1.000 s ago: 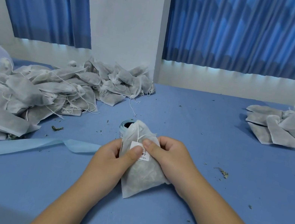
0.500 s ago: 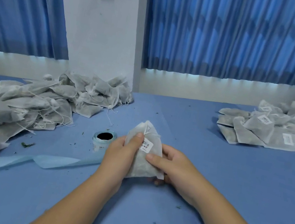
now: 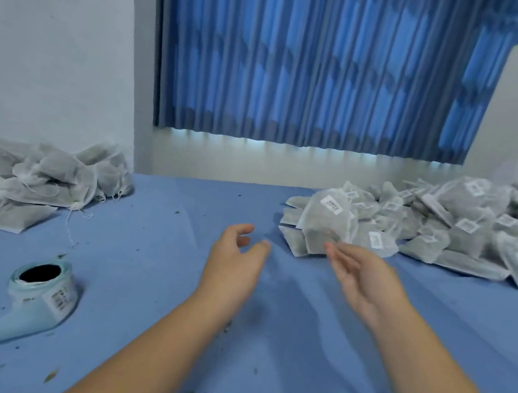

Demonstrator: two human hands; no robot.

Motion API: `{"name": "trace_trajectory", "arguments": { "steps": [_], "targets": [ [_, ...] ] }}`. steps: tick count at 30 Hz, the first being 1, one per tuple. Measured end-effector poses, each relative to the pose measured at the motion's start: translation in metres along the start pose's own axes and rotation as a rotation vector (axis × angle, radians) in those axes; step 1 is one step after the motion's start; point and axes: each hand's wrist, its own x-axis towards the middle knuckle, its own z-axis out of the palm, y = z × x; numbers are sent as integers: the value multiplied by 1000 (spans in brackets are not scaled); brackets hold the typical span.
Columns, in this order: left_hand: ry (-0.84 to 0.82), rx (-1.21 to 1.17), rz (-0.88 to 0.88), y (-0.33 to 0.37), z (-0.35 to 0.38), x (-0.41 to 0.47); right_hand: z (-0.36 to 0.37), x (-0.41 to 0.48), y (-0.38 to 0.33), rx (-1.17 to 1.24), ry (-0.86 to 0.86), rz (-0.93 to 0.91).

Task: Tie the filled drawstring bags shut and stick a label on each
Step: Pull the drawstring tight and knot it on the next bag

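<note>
Fingers [image 3: 339, 255] spread, just short of the labelled bag [image 3: 327, 224].

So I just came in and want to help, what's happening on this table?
A person is tying and labelling filled bags by hand. A labelled bag sits at the near edge of the finished pile on the right, just beyond the right hand. Both the right hand and the left hand are open and empty above the blue table. The unlabelled pile waits on the left, with the label roll nearby.
</note>
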Motion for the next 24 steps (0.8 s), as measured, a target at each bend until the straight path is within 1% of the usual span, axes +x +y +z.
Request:
{"name": "trace_trajectory", "arguments": {
  "steps": [1,3,5,9,15,21,24],
  "targets": [
    [-9,-13,2,2,1,-1,-5,6,-6,6,66,4],
    [-21,-33,-4,4,-2,-3,-11,12,-6,-73,149,31],
    [-20,-71,-30,4,-11,-4,-7,12,8,-172,163,81],
    [29,-154,-106,2,-41,-5,25,-1,48,-260,30,205],
    [125,-128,-76,5,-108,-6,102,-30,103,-323,-206,283],
    [236,3,-35,10,-187,-7,175,-52,150,-345,-377,309],
    [284,121,-35,9,-230,-4,194,-56,172,-338,-426,319]
  ]
}}
